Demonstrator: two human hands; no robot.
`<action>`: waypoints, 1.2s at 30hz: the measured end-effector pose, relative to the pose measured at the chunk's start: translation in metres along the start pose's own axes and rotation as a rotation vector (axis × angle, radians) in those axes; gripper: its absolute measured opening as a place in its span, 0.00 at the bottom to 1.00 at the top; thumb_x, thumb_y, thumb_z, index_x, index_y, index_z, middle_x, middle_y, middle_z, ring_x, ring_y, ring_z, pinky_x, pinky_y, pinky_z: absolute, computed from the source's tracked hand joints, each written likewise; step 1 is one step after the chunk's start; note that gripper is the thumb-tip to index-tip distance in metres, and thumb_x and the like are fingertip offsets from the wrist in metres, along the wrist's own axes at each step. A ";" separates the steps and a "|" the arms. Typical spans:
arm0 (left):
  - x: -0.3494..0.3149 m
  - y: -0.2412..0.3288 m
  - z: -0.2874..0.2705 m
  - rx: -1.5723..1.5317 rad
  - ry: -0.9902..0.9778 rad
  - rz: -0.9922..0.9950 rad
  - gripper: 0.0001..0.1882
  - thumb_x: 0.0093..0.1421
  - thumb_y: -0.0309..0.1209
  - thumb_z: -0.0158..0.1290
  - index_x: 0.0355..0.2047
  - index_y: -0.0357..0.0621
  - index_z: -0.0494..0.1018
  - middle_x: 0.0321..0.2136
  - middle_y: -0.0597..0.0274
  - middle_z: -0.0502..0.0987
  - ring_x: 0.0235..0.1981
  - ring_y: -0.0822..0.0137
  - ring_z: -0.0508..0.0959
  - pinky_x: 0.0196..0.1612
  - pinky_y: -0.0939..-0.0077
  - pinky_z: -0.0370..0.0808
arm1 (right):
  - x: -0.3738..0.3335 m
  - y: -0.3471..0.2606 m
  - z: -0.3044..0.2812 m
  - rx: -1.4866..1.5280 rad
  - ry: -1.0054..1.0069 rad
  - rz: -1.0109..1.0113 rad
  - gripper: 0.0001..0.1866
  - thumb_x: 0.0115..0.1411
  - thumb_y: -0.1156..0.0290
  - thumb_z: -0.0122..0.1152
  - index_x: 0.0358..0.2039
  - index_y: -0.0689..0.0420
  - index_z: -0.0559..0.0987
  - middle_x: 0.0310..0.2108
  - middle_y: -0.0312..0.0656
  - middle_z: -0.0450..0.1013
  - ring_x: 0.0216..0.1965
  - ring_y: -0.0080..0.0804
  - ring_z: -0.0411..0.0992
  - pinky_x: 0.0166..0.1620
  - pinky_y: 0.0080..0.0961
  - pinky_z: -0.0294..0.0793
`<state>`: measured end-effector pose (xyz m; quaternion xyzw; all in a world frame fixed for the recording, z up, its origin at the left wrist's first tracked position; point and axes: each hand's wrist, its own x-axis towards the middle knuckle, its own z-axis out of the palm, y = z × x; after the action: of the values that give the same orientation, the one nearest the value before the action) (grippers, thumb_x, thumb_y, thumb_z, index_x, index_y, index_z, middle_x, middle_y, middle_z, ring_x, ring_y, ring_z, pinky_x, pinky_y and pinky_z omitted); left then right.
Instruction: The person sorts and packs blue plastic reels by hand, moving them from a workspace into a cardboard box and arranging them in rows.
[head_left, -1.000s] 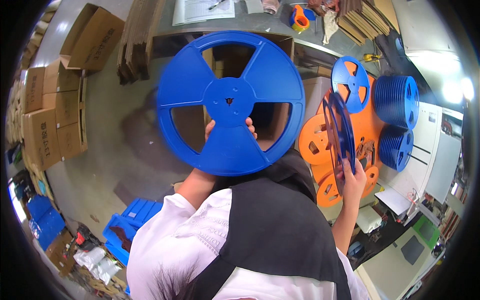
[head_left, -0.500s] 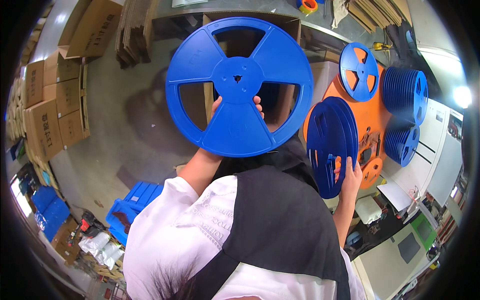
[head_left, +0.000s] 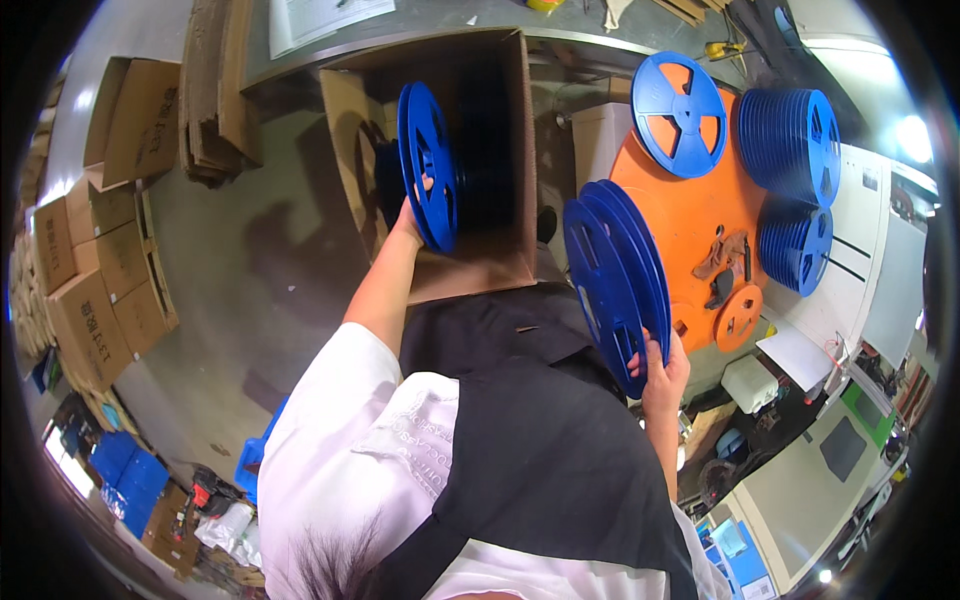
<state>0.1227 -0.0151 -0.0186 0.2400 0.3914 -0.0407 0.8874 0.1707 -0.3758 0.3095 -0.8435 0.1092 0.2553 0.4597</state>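
Note:
A blue plastic reel (head_left: 441, 205) is gripped near its hub by my left hand (head_left: 414, 208); it stands on edge over the mouth of an open cardboard box (head_left: 505, 268). Inside the box, more dark blue reels (head_left: 480, 170) show in shadow behind it. Several blue reels (head_left: 596, 270), held together as a stack on edge, are in my right hand (head_left: 662, 378) at their lower rim, to the right of the box. My fingers there curl round the reels' edges.
An orange round table (head_left: 690, 245) on the right carries two stacks of blue reels (head_left: 785, 140), a flat-lying blue reel (head_left: 680, 115) and a small orange reel (head_left: 738, 318). Closed cartons (head_left: 90, 320) stand at far left, beside flattened cardboard (head_left: 215, 90). A metal bench (head_left: 430, 18) runs behind the box.
My left hand has turned its reel from face-on to edge-on and moved it over the box, which now shows more fully. The right hand's stack has shifted left and slightly tilted.

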 end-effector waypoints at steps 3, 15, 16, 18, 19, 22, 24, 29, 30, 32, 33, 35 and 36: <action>0.036 0.003 0.003 0.013 0.013 -0.051 0.19 0.53 0.47 0.58 0.40 0.55 0.70 0.27 0.70 0.72 0.28 0.71 0.73 0.32 0.73 0.74 | 0.002 0.001 -0.005 0.036 -0.014 0.037 0.16 0.65 0.66 0.52 0.47 0.65 0.72 0.34 0.37 0.72 0.22 0.18 0.68 0.24 0.13 0.66; 0.026 -0.038 -0.034 0.260 0.630 -0.023 0.34 0.59 0.49 0.49 0.60 0.41 0.62 0.62 0.54 0.60 0.64 0.57 0.57 0.64 0.63 0.53 | 0.012 0.007 -0.027 0.195 0.108 0.068 0.13 0.65 0.68 0.46 0.43 0.64 0.73 0.24 0.40 0.71 0.19 0.22 0.69 0.22 0.16 0.67; 0.000 -0.040 -0.026 0.336 0.666 -0.046 0.33 0.60 0.48 0.49 0.60 0.40 0.62 0.62 0.54 0.61 0.64 0.57 0.57 0.64 0.63 0.54 | 0.014 0.010 -0.028 0.259 0.158 0.063 0.15 0.68 0.65 0.46 0.39 0.66 0.72 0.24 0.43 0.72 0.18 0.24 0.69 0.22 0.17 0.67; -0.014 -0.086 -0.101 0.396 0.593 0.027 0.31 0.61 0.45 0.48 0.59 0.40 0.63 0.60 0.55 0.64 0.61 0.58 0.61 0.62 0.65 0.56 | 0.022 -0.002 -0.025 0.455 0.223 0.012 0.17 0.69 0.61 0.43 0.37 0.64 0.71 0.22 0.44 0.70 0.17 0.28 0.68 0.21 0.21 0.67; -0.031 -0.086 -0.089 0.424 0.586 -0.069 0.29 0.61 0.44 0.48 0.58 0.39 0.64 0.58 0.56 0.66 0.59 0.59 0.62 0.61 0.65 0.57 | 0.022 0.000 -0.027 0.550 0.279 -0.024 0.18 0.69 0.59 0.42 0.36 0.63 0.71 0.22 0.44 0.69 0.18 0.29 0.67 0.21 0.22 0.67; -0.072 -0.094 -0.100 0.428 0.518 -0.172 0.26 0.57 0.50 0.51 0.52 0.50 0.70 0.40 0.69 0.71 0.34 0.71 0.66 0.34 0.69 0.64 | 0.033 -0.010 -0.034 0.876 -0.086 -0.297 0.18 0.68 0.57 0.42 0.37 0.59 0.71 0.26 0.43 0.68 0.22 0.27 0.64 0.24 0.22 0.66; -0.077 -0.107 -0.118 0.448 0.636 -0.182 0.23 0.59 0.48 0.51 0.51 0.50 0.70 0.38 0.68 0.71 0.31 0.72 0.65 0.30 0.71 0.63 | 0.036 0.000 -0.037 1.200 -0.041 -0.175 0.15 0.67 0.59 0.42 0.41 0.57 0.70 0.40 0.39 0.67 0.23 0.25 0.63 0.23 0.21 0.64; -0.091 -0.075 -0.080 0.336 0.479 -0.211 0.33 0.61 0.47 0.48 0.63 0.46 0.57 0.65 0.51 0.54 0.66 0.52 0.52 0.65 0.58 0.49 | 0.034 -0.006 -0.019 1.339 -0.066 -0.166 0.16 0.66 0.60 0.43 0.41 0.61 0.71 0.49 0.45 0.68 0.22 0.25 0.62 0.22 0.19 0.63; -0.095 -0.066 -0.070 0.304 0.472 -0.190 0.34 0.62 0.46 0.48 0.64 0.45 0.55 0.67 0.50 0.50 0.68 0.51 0.48 0.67 0.57 0.45 | 0.034 -0.007 -0.014 1.350 -0.079 -0.153 0.17 0.66 0.60 0.43 0.40 0.62 0.71 0.50 0.46 0.68 0.22 0.25 0.62 0.22 0.19 0.63; -0.104 -0.051 -0.054 0.337 0.418 -0.106 0.34 0.63 0.46 0.45 0.64 0.43 0.54 0.65 0.47 0.52 0.67 0.50 0.51 0.66 0.56 0.48 | 0.034 -0.007 -0.006 1.373 -0.110 -0.127 0.17 0.66 0.60 0.43 0.38 0.63 0.71 0.51 0.47 0.68 0.22 0.26 0.63 0.22 0.19 0.64; -0.107 -0.045 -0.048 0.338 0.383 -0.064 0.34 0.63 0.46 0.44 0.65 0.42 0.54 0.65 0.46 0.53 0.67 0.50 0.51 0.66 0.56 0.48 | 0.033 -0.007 -0.003 1.372 -0.127 -0.131 0.18 0.66 0.60 0.43 0.37 0.64 0.71 0.50 0.47 0.68 0.22 0.25 0.63 0.22 0.19 0.64; -0.115 -0.030 -0.032 0.347 0.327 0.008 0.33 0.64 0.45 0.42 0.65 0.42 0.52 0.64 0.45 0.54 0.66 0.50 0.52 0.66 0.56 0.48 | 0.032 -0.008 0.001 1.365 -0.144 -0.125 0.18 0.66 0.60 0.43 0.36 0.64 0.72 0.49 0.47 0.69 0.21 0.24 0.63 0.22 0.19 0.65; -0.118 -0.023 -0.024 0.316 0.328 0.033 0.32 0.64 0.44 0.44 0.65 0.43 0.54 0.63 0.46 0.56 0.65 0.51 0.54 0.66 0.57 0.50 | 0.029 -0.011 0.004 1.355 -0.139 -0.114 0.18 0.66 0.60 0.43 0.37 0.63 0.72 0.48 0.46 0.69 0.21 0.24 0.63 0.22 0.19 0.65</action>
<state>0.0190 -0.0376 0.0426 0.3858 0.5153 -0.0475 0.7638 0.1983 -0.3650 0.3004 -0.3557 0.1707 0.1598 0.9049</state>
